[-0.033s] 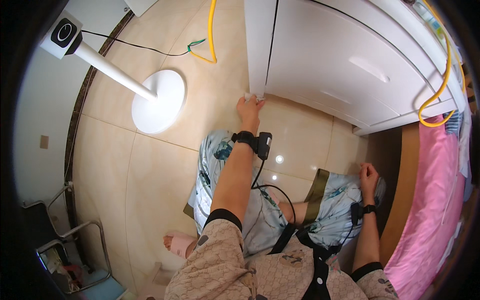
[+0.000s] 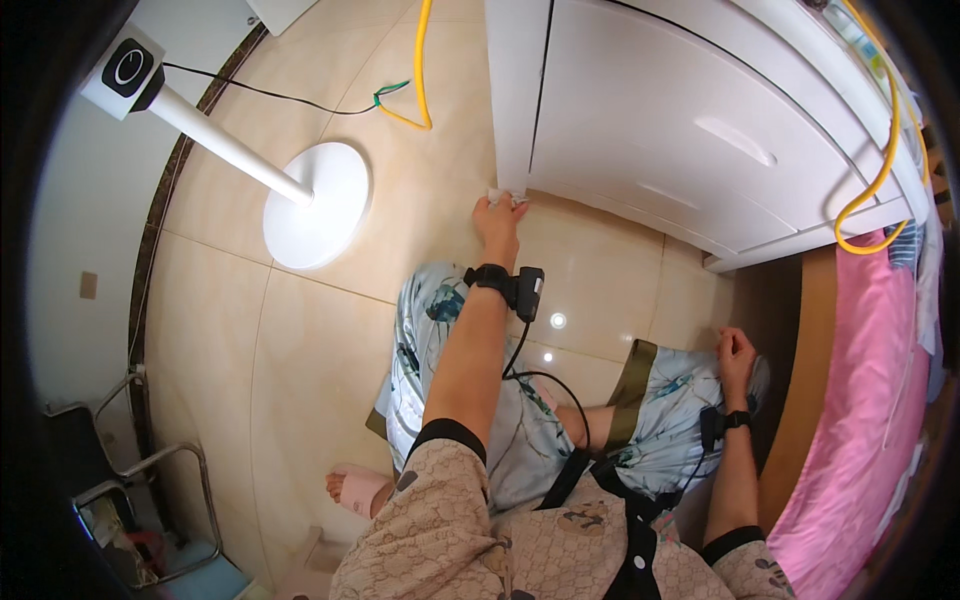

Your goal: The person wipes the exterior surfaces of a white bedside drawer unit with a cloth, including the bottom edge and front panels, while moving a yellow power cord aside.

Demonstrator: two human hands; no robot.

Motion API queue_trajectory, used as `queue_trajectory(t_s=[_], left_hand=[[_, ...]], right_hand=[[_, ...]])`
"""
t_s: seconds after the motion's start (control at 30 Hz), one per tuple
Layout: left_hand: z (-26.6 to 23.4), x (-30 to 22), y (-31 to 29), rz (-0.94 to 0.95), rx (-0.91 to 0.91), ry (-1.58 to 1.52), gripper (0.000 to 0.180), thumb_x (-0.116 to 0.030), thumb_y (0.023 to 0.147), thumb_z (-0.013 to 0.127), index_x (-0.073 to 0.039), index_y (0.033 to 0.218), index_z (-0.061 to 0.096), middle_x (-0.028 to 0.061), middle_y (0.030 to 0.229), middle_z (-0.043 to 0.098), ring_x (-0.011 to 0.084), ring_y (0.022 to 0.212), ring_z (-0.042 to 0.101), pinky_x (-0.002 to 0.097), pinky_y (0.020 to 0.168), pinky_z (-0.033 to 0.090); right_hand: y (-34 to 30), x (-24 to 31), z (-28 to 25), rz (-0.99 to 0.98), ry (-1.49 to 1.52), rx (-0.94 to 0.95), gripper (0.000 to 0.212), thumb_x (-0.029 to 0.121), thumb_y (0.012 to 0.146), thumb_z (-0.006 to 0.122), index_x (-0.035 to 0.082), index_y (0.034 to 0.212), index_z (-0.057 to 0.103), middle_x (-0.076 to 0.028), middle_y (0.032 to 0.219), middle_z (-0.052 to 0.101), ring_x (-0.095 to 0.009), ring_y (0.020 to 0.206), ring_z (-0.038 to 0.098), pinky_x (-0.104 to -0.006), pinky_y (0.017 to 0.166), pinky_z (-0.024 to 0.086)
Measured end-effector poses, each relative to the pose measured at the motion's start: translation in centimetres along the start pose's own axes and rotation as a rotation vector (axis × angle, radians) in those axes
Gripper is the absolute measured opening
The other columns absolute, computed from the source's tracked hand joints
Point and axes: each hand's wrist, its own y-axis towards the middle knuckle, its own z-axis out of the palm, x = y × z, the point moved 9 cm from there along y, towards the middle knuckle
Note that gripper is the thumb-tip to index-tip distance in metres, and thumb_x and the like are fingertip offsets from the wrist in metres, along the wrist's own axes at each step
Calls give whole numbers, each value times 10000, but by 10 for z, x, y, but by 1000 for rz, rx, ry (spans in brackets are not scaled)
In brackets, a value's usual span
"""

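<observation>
Beige floor tiles (image 2: 205,330) spread across my feed; at upper centre, I see the left hand (image 2: 497,222) pinching 1 white wipe (image 2: 500,196) by the white cabinet (image 2: 640,110)'s bottom corner. Right of centre, the right hand (image 2: 737,354) curls, its grip unclear to me.

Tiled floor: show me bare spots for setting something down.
Bare tile runs from the round white stand base down to the pink slipper; more lies between the white drawer cabinet and patterned trousers. Crowded: around the right hand and the metal-framed chair.
</observation>
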Motion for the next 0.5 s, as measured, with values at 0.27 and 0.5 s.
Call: queue_trajectory(t_s=[0.27,0.5], left_hand=[[66,-22,-54,64,263,-124,122,8,821,580,78,902,522,127,869,569,235,751,606,295,663,565],[36,13,-31,-45,86,-81,135,30,812,580,62,922,510,122,883,568,229,754,607,292,667,561]], right_hand=[[0,-3,-11,6,-56,-12,217,164,898,491,-10,873,620,-28,623,549,-99,584,512,-253,540,403],[-3,6,-9,-6,-64,-29,214,164,898,495,-8,854,616,-28,626,548,-94,582,505,-250,532,397]])
